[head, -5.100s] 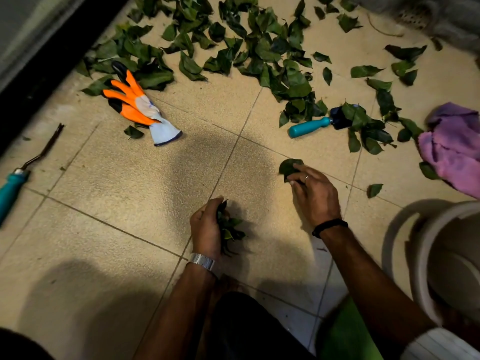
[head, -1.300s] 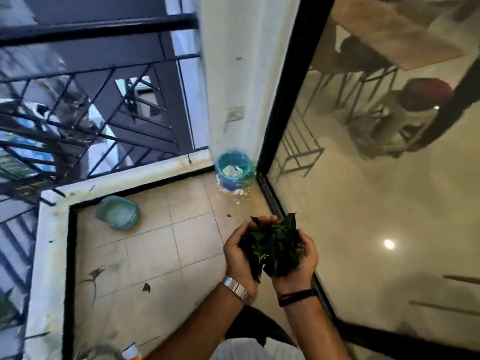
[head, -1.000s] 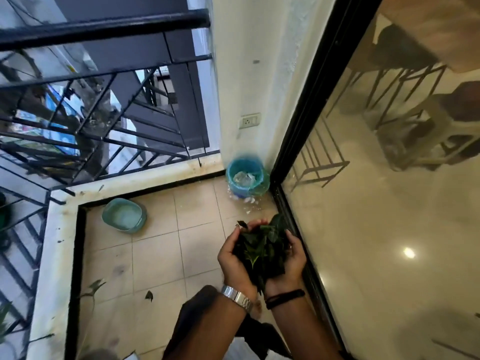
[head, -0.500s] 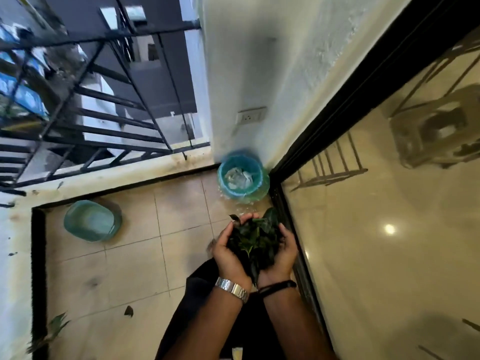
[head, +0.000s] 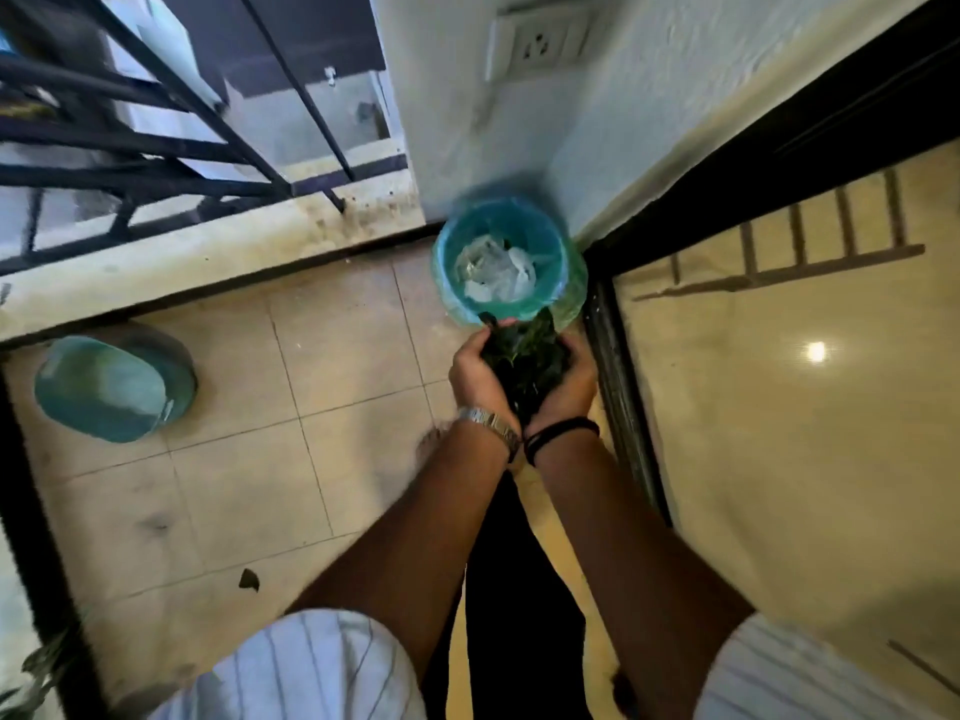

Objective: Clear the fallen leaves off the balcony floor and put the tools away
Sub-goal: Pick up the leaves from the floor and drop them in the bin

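Leaves [head: 524, 358] sit bunched in a dark clump cupped between both hands, held just short of the near rim of the bin, above the tiled floor by the glass door track.

Left to right: teal basin [head: 106, 389] on the floor [head: 249, 485] at far left, near the black edge strip; what it holds cannot be told, the inside reads as a pale sheen only. One stray leaf [head: 248, 579] lies on a tile well apart from the hands, so the floor is not fully cleared. Left hand [head: 478, 374], metal watch at the wrist, fingers curled up round the left side of the clump. Right hand [head: 569, 387], black band at the wrist, fingers curled round the right side; palms meet at the heels, forming a scoop. Teal bin [head: 506, 262] stands in the corner where the white wall meets the door frame, lined with a greenish bag; inside is crumpled pale plastic or paper, with room above it. No leaves visible in it for certain.

Step in hand, as I judge it: carrying a handful to the bin, drop not yet made. Next move calls for getting the scoop over the bin mouth, not the rim, then parting the hands so the clump falls in together; loose leaves could slip out at the fingertips and land on the tiles beside the bin. After that the stray leaf needs picking up, and tools are not in view here.
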Demonstrator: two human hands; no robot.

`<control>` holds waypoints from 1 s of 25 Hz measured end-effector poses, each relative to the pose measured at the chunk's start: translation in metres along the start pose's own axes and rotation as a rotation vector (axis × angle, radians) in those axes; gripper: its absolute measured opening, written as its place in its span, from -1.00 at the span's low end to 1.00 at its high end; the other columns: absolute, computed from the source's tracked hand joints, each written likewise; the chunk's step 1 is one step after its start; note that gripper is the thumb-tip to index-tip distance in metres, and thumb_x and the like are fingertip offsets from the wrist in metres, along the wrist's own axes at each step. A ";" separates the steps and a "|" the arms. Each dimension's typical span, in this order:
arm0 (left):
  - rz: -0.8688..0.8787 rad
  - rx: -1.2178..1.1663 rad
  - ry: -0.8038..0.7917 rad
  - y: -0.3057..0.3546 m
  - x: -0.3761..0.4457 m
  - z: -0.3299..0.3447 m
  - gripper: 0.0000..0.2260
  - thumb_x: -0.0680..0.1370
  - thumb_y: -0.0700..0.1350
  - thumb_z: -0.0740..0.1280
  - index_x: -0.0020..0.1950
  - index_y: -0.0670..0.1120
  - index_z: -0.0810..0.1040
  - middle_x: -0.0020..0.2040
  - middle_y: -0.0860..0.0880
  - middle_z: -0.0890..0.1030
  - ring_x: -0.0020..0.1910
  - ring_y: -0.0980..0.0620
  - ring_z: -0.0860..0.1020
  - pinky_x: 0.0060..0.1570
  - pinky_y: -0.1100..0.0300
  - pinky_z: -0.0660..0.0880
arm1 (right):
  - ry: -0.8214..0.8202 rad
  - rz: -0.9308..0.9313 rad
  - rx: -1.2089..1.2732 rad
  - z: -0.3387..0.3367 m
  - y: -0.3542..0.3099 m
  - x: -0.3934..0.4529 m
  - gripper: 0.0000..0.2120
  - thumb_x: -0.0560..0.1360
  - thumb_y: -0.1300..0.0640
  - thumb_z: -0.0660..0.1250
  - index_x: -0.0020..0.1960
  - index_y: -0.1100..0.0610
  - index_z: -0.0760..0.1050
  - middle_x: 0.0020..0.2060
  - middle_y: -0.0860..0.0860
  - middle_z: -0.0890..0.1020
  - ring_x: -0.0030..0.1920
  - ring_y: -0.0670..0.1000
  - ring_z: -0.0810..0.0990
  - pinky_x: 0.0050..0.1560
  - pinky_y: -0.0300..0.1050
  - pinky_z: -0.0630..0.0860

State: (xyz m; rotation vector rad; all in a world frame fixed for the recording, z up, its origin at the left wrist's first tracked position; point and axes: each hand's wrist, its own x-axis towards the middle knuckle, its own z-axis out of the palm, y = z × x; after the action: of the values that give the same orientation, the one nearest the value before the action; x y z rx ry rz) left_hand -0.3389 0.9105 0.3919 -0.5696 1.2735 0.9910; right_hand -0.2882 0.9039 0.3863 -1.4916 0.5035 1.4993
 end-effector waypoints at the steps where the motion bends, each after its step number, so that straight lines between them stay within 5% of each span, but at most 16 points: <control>1: -0.006 0.018 0.034 -0.001 0.026 0.005 -0.34 0.14 0.04 0.50 0.21 -0.16 0.66 0.17 -0.23 0.67 0.14 -0.27 0.65 0.22 -0.21 0.54 | 0.012 -0.009 -0.027 0.006 -0.004 0.024 -0.52 0.43 -0.03 0.32 0.22 0.26 0.61 0.14 0.26 0.65 0.11 0.26 0.66 0.16 0.16 0.60; 3: 0.001 0.101 0.083 0.004 0.061 0.019 -0.32 0.18 0.12 0.48 0.24 -0.16 0.64 0.20 -0.24 0.65 0.14 -0.28 0.64 0.20 -0.20 0.56 | 0.025 -0.012 -0.093 0.019 -0.009 0.063 -0.56 0.49 -0.04 0.30 0.21 0.24 0.60 0.09 0.25 0.67 0.04 0.24 0.68 0.01 0.10 0.66; 5: 0.001 0.086 0.054 0.014 0.080 0.038 -0.44 0.50 0.23 0.27 0.30 -0.17 0.59 0.25 -0.26 0.61 0.20 -0.27 0.60 0.15 -0.10 0.57 | 0.017 -0.002 -0.145 0.035 -0.017 0.088 -0.59 0.61 -0.07 0.16 0.20 0.21 0.56 -0.02 0.21 0.67 -0.07 0.19 0.66 -0.18 -0.04 0.63; 8: -0.001 0.039 0.009 0.028 0.107 0.060 -0.42 0.63 0.26 0.06 0.37 -0.15 0.53 0.26 -0.26 0.59 0.16 -0.23 0.58 0.13 -0.06 0.56 | 0.022 -0.004 -0.167 0.057 -0.028 0.113 -0.55 0.70 -0.06 -0.01 0.37 0.17 0.45 0.20 0.21 0.58 0.14 0.18 0.58 0.11 0.03 0.53; 10: 0.032 0.111 0.062 0.034 0.112 0.065 -0.57 0.66 0.16 0.09 0.14 -0.15 0.58 0.00 -0.20 0.63 -0.07 -0.15 0.59 -0.05 0.08 0.56 | 0.044 -0.027 -0.174 0.065 -0.030 0.125 -0.51 0.71 -0.04 -0.03 0.49 0.20 0.34 0.40 0.21 0.45 0.33 0.15 0.48 0.27 0.03 0.40; 12: 0.042 0.119 0.095 0.037 0.118 0.069 -0.71 0.68 0.03 0.13 0.00 -0.14 0.53 -0.17 -0.13 0.55 -0.25 -0.05 0.51 -0.24 0.16 0.47 | 0.073 -0.061 -0.163 0.067 -0.028 0.136 -0.51 0.71 -0.03 -0.01 0.47 0.24 0.35 0.34 0.20 0.49 0.24 0.11 0.50 0.23 -0.01 0.40; 15: 0.063 0.152 0.161 0.034 0.129 0.066 -0.77 0.66 0.00 0.16 0.07 -0.13 0.49 -0.15 -0.09 0.50 -0.27 -0.01 0.48 -0.24 0.16 0.43 | 0.103 -0.062 -0.121 0.062 -0.026 0.143 -0.52 0.70 -0.05 0.00 0.40 0.26 0.41 0.12 0.17 0.57 0.09 0.08 0.51 0.24 -0.03 0.43; 18: 0.032 0.086 0.171 0.024 0.130 0.054 -0.74 0.66 0.01 0.14 0.13 -0.14 0.51 0.06 -0.13 0.58 -0.14 -0.04 0.56 -0.21 0.18 0.45 | 0.120 -0.022 -0.123 0.049 -0.019 0.141 -0.52 0.70 -0.07 -0.02 0.31 0.24 0.48 0.24 0.20 0.58 0.14 0.10 0.55 0.30 0.01 0.42; 21: 0.088 0.016 0.179 0.024 0.126 0.057 -0.62 0.68 0.05 0.07 0.22 -0.18 0.54 0.21 -0.17 0.62 0.09 -0.10 0.59 -0.10 0.15 0.46 | 0.101 0.028 -0.055 0.043 -0.017 0.135 -0.54 0.69 -0.10 -0.01 0.13 0.19 0.54 0.10 0.17 0.60 0.11 0.11 0.56 0.34 0.07 0.45; 25: 0.162 0.069 0.088 0.046 0.137 0.091 -0.46 0.71 0.11 -0.08 0.44 -0.22 0.43 0.39 -0.21 0.52 0.40 -0.15 0.45 0.35 0.05 0.32 | 0.010 0.085 0.060 0.055 -0.023 0.129 -0.55 0.69 -0.13 -0.01 0.10 0.17 0.51 -0.06 0.16 0.58 0.04 0.18 0.58 0.21 0.07 0.52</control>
State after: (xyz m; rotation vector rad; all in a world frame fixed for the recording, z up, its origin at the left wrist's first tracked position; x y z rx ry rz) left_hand -0.3332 1.0484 0.2903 -0.4662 1.4442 1.0612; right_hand -0.2775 1.0010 0.2832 -1.4477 0.6195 1.5296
